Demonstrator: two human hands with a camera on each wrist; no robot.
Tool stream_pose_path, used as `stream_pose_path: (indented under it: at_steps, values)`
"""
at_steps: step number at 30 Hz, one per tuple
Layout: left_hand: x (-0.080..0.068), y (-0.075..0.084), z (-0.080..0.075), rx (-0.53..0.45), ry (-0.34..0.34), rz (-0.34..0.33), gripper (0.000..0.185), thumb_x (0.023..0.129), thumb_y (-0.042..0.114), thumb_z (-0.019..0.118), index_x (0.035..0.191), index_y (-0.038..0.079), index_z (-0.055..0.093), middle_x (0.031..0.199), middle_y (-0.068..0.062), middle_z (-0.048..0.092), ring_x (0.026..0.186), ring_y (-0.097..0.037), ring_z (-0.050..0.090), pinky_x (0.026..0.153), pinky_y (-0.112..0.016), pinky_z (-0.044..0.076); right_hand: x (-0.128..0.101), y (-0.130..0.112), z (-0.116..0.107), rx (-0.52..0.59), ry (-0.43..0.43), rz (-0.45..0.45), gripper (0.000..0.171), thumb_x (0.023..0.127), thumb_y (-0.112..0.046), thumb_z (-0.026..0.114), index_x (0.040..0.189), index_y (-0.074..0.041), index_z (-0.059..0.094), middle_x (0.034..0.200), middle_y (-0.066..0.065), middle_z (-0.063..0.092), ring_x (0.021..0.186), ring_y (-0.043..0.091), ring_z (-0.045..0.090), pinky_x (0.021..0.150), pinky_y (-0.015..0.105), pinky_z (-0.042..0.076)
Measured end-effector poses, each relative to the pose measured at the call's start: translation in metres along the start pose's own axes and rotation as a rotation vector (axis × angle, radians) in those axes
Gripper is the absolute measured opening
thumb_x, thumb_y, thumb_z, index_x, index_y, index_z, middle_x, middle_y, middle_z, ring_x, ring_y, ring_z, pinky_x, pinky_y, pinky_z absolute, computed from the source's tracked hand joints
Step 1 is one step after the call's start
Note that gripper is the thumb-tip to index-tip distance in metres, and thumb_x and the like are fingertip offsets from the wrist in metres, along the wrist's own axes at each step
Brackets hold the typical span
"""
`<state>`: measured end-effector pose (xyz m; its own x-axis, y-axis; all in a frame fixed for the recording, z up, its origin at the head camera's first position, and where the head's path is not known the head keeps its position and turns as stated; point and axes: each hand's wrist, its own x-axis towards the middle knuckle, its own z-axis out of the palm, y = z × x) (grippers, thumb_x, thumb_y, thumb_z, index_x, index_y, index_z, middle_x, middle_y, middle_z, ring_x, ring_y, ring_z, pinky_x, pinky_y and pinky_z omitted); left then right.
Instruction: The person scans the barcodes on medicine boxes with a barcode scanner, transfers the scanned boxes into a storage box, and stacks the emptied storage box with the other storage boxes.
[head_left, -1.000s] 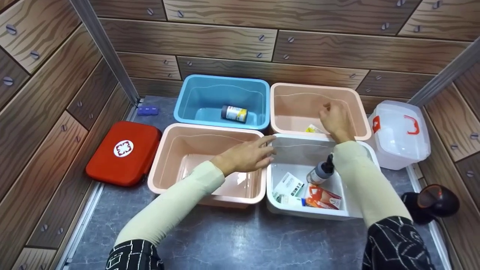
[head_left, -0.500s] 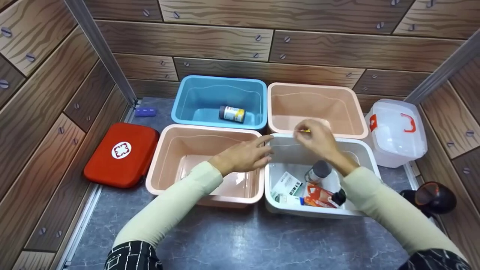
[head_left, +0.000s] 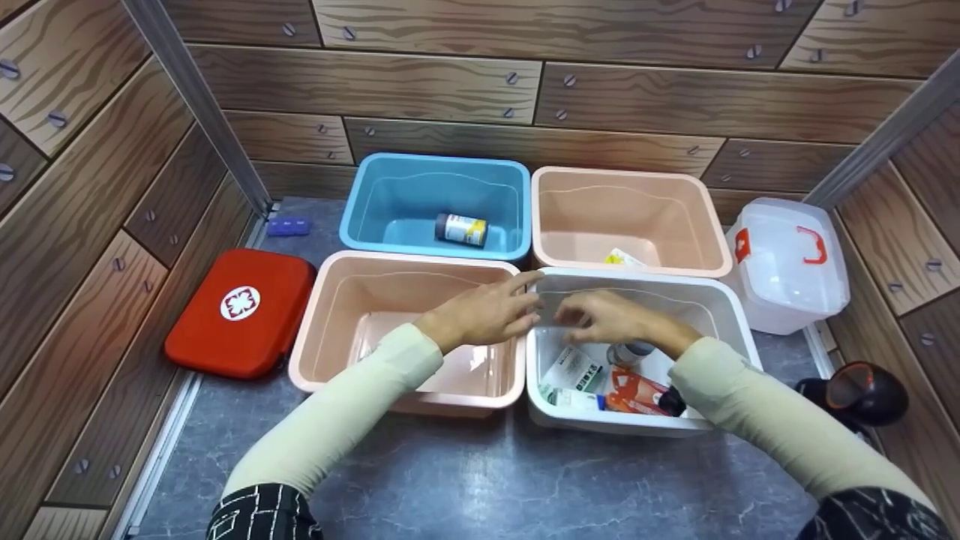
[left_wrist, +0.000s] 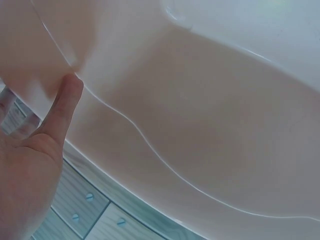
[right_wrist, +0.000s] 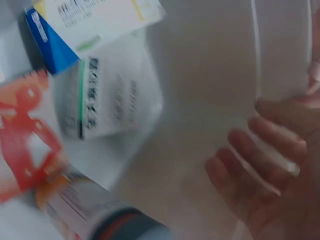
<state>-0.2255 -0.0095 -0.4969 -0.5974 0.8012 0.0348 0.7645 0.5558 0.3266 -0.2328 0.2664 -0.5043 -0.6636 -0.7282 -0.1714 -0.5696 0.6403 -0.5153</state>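
1. The right hand has moved back from the far peach bin to the white bin; its fingers are loosely curved, grasping nothing.
2. The left hand, fingers extended and apart, holds nothing at the right rim of the near peach bin.
3. White bin contents: capped bottle, green-edged carton, blue-ended carton, orange packet.

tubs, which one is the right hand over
The front white tub, under the right hand; the blue tub, front peach tub and rear peach tub are clear of it.
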Motion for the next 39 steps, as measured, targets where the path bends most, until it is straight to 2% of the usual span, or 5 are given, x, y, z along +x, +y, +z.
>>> stream_pose_path:
  at_steps: [5,10,23,32,39]
  values:
    - [-0.002,-0.001,-0.001,0.008,0.002,-0.005,0.039,0.117,0.038,0.046,0.144,0.016,0.063,0.178,-0.013,0.032,0.129,-0.037,0.069,0.107,-0.05,0.06,0.015,0.006,0.019,-0.064,-0.237,-0.032,0.047,0.092,-0.018,0.083,0.134,-0.002,0.071,0.134,0.018,0.072,0.124,0.039,0.068,0.11,0.059,0.054]
    - [-0.001,-0.001,0.0,0.013,0.009,0.005,0.038,0.117,0.037,0.046,0.143,0.016,0.063,0.177,-0.013,0.032,0.13,-0.036,0.069,0.109,-0.05,0.058,0.021,0.011,0.039,-0.177,-0.366,0.019,0.059,0.085,-0.026,0.092,0.138,-0.008,0.071,0.137,0.015,0.07,0.123,0.033,0.069,0.109,0.051,0.056]
    - [-0.001,-0.001,0.0,0.008,0.012,0.0,0.037,0.116,0.038,0.046,0.141,0.017,0.063,0.177,-0.011,0.031,0.124,-0.034,0.071,0.103,-0.049,0.061,0.019,0.026,0.046,-0.334,-0.42,0.056,0.043,0.086,-0.021,0.092,0.125,-0.016,0.076,0.117,0.007,0.072,0.104,0.025,0.07,0.096,0.044,0.06]
    - [0.0,0.0,-0.001,0.014,0.009,0.003,0.038,0.117,0.038,0.045,0.143,0.017,0.062,0.177,-0.01,0.031,0.12,-0.033,0.071,0.099,-0.047,0.062,0.008,0.022,0.007,-0.237,-0.221,-0.06,0.032,0.084,-0.02,0.092,0.11,-0.009,0.077,0.106,0.008,0.073,0.095,0.024,0.068,0.09,0.045,0.06]
    - [-0.001,-0.001,0.0,-0.007,-0.009,-0.008,0.038,0.116,0.04,0.046,0.141,0.018,0.063,0.178,-0.011,0.03,0.118,-0.03,0.071,0.099,-0.046,0.062,-0.019,0.013,-0.034,-0.059,0.009,-0.006,0.023,0.087,-0.016,0.089,0.102,-0.016,0.072,0.098,-0.001,0.071,0.087,0.013,0.061,0.082,0.035,0.052]
